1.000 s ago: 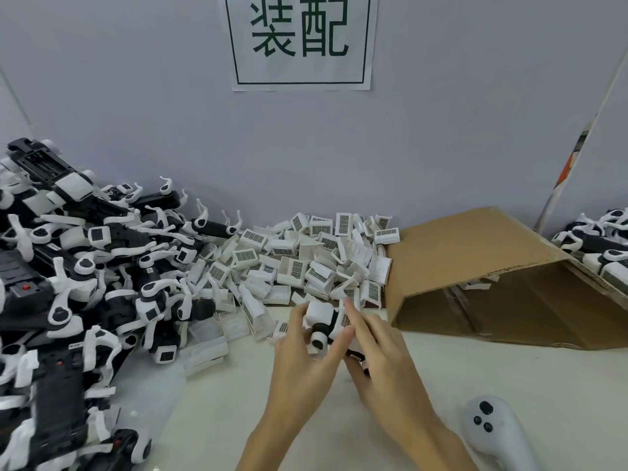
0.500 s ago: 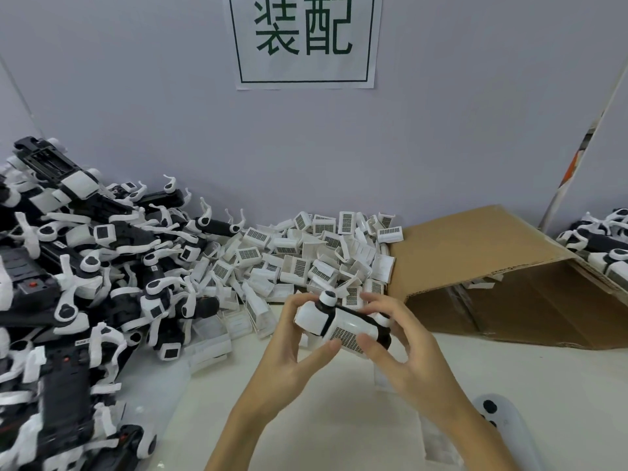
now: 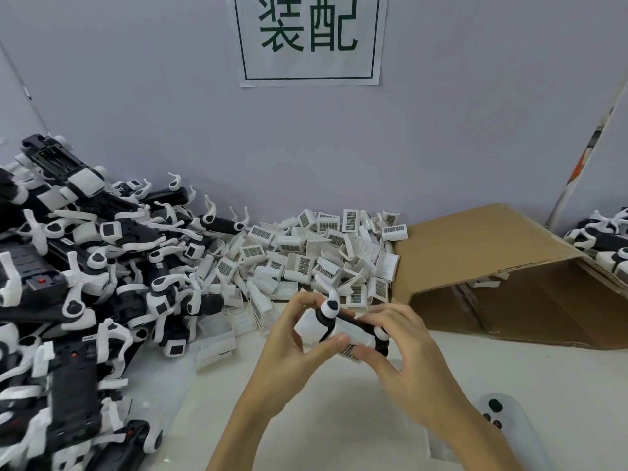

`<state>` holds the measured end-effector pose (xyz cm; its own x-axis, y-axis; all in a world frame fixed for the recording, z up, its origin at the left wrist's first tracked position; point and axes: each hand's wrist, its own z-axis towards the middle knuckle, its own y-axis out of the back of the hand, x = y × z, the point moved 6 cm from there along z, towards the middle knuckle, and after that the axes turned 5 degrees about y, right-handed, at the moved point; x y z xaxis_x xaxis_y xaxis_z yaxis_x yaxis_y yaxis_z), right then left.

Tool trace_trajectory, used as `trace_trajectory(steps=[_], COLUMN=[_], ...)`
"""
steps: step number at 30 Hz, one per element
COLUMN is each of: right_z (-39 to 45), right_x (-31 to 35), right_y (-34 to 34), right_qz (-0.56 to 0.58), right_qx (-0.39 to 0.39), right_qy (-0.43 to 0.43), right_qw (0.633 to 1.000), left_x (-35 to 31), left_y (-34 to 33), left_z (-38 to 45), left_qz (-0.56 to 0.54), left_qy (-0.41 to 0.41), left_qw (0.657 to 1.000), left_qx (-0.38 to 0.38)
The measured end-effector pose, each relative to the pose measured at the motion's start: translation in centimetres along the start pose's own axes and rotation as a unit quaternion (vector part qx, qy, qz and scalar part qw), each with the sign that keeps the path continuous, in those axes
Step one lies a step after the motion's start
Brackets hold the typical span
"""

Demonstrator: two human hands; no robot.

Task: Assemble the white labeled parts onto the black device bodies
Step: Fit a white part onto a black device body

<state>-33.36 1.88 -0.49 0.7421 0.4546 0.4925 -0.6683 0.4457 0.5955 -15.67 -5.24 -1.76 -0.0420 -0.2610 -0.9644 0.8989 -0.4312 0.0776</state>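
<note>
Black device body (image 3: 353,329) with glossy white labeled part (image 3: 350,350), gripped by both hands, left (image 3: 289,345), right (image 3: 407,355)

Bare table (image 3: 323,433) lies open along the near edge. Black device bodies (image 3: 78,300) crowd its left edge, white labeled parts (image 3: 312,260) its far edge, a tipped cardboard box (image 3: 503,273) the far right; a white controller (image 3: 509,423) sits near-right.

"装配" is printed in dark green on a white paper sign (image 3: 310,39) taped to the wall; barcode labels (image 3: 394,230) cannot be read.
</note>
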Motion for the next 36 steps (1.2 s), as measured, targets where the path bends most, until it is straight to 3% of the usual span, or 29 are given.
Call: trace_trajectory(steps=[8, 11, 13, 18, 20, 22, 23, 26, 29, 36], right_z=[0.0, -0.2, -0.4, -0.2, -0.3, -0.3, -0.3, -0.4, -0.9, -0.4], right_x=[-0.1, -0.2, -0.1, -0.2, -0.6, -1.2, -1.6, -2.0, -1.9, -0.5], right_y=[-0.3, -1.1, -1.6, -1.5, -1.1, -0.8, -0.7, -1.2, -2.0, -2.3], right_qz=[0.028, 0.031, -0.044, -0.1, -0.086, -0.059, -0.038, 0.013, 0.017, -0.023], right_qx=[-0.012, 0.028, 0.046, -0.01, -0.033, -0.045, -0.044, -0.018, 0.02, 0.002], right_qy=[-0.021, -0.026, 0.015, 0.047, 0.044, 0.02, 0.003, -0.025, -0.023, -0.038], right_qw=[0.999, 0.999, 0.998, 0.994, 0.995, 0.997, 0.998, 0.999, 0.999, 0.999], left_x=[0.6, 1.5, 2.3, 2.8, 1.9, 0.5, -0.1, -0.3, -0.4, 0.3], left_y=[-0.2, 0.1, 0.3, -0.5, -0.2, 0.8, 0.7, -1.1, -1.5, -1.8], left_z=[0.2, 0.1, 0.0, -0.1, -0.2, -0.3, -0.3, -0.2, -0.2, -0.4], left_qz=[-0.025, -0.102, -0.149, -0.138, -0.027, 0.191, 0.248, 0.254, 0.324, 0.381], left_qy=[0.014, 0.084, 0.139, 0.19, 0.145, 0.056, 0.002, -0.099, -0.165, -0.167], left_qw=[0.996, 0.977, 0.959, 0.959, 0.976, 0.962, 0.954, 0.962, 0.931, 0.909], left_qx=[-0.081, -0.168, -0.199, -0.158, -0.162, -0.189, -0.168, -0.018, -0.024, -0.006])
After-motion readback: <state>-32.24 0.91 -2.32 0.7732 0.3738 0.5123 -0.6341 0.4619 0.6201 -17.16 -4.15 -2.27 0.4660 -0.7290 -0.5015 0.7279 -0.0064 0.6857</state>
